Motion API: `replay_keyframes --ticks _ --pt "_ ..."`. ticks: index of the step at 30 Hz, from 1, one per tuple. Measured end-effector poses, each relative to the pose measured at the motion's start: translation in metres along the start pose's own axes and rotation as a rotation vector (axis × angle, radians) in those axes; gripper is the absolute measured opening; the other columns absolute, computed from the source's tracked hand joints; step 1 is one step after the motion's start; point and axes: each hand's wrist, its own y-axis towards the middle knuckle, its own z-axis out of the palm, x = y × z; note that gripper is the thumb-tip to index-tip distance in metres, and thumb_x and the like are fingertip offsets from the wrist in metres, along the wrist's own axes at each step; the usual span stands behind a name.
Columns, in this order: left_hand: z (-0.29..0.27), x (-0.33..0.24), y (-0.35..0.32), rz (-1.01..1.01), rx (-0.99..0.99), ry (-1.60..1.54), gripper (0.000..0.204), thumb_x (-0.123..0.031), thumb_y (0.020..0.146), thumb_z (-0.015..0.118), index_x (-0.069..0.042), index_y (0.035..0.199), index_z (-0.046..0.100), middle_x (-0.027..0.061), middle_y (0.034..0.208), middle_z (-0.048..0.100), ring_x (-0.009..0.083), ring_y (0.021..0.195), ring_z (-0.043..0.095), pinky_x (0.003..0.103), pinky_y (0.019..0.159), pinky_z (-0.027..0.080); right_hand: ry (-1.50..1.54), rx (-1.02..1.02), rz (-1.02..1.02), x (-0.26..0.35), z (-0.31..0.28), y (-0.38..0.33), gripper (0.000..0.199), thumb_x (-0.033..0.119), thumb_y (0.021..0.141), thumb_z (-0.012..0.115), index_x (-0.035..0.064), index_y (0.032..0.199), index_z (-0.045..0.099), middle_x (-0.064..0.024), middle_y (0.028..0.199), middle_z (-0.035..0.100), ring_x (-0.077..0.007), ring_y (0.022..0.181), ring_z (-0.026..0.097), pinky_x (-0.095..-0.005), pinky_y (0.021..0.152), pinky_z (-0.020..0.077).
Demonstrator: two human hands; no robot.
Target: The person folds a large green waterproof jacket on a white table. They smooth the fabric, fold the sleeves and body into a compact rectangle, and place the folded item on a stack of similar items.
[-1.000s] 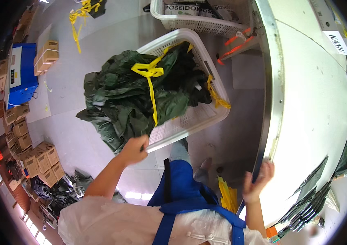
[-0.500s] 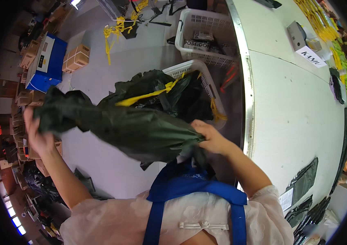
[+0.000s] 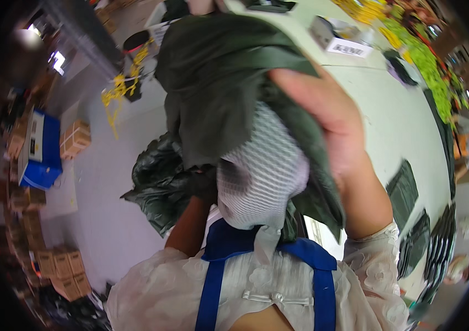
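Note:
A thin dark green cloth piece [image 3: 207,94] is held up close in front of me. White mesh [image 3: 262,165] shows in its opening, with a pale strip hanging beneath. My right hand [image 3: 339,127] grips the cloth's edge on the right, thumb over the top and the other fingers hidden behind. On the left, my forearm goes up behind the cloth, so my left hand is out of sight and its grip cannot be made out. More crumpled dark green sheeting [image 3: 160,182] hangs or lies behind that forearm.
To the right runs a white table [image 3: 380,116] bearing a grey box [image 3: 325,33], yellow straps [image 3: 364,11] and folded dark pieces [image 3: 403,187]. Cartons [image 3: 74,138] and a blue-and-white box [image 3: 41,149] stand at left. A skin-coloured patch shows at the top edge, its owner unclear.
The dark green cloth, stretched sideways between both hands before, is now raised nearer, with its white mesh exposed. My right hand has risen; my left has gone behind the cloth. The view has shifted.

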Motion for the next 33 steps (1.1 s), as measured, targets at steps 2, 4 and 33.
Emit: replay_keyframes --ticks 2,4,33 --pt "0.025 -0.046 0.031 0.389 0.04 0.101 0.08 -0.065 0.091 0.036 -0.005 0.144 0.031 0.0137 0.14 0.046 0.0317 0.129 0.043 0.047 0.11 0.029 -0.336 -0.249 -0.213 0.035 -0.025 -0.037 0.042 0.015 0.091 0.053 -0.0032 0.129 0.051 -0.0124 0.123 0.059 -0.0199 0.113 0.055 -0.0286 0.102 0.0385" --pt "0.12 -0.093 0.013 0.416 0.16 0.021 0.07 -0.058 0.093 0.041 -0.01 0.143 0.034 0.0122 0.141 0.045 0.0324 0.13 0.041 0.048 0.11 0.03 -0.687 -0.594 -0.502 0.079 -0.09 -0.093 0.042 0.018 0.093 0.05 -0.0011 0.131 0.051 -0.0127 0.127 0.057 -0.0206 0.117 0.053 -0.0291 0.103 0.0373" --pt "0.216 0.338 0.063 -0.066 0.971 1.875 0.095 -0.037 0.075 0.077 0.005 0.141 0.024 0.0208 0.116 0.054 0.0289 0.094 0.057 0.039 0.087 0.047 -0.04 -1.823 0.121 -0.077 -0.287 -0.626 0.069 0.041 0.092 0.056 0.0082 0.146 0.028 -0.012 0.141 0.041 -0.0255 0.123 0.044 -0.0422 0.097 0.0399"
